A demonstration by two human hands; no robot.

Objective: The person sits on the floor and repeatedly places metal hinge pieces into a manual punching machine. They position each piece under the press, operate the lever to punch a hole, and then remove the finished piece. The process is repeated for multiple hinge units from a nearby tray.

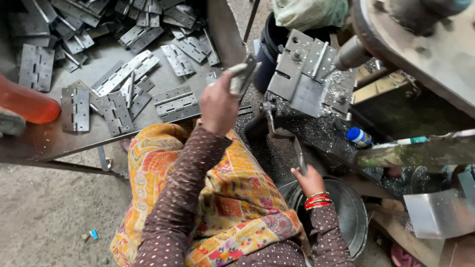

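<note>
Head view shows my left hand (217,101) pinching one metal hinge (241,78) lifted just off the low table (44,141), my right hand (308,179) gripping the press lever (283,133) (jig (307,74) not yet loaded), and many loose hinges (118,74) still waiting.
</note>
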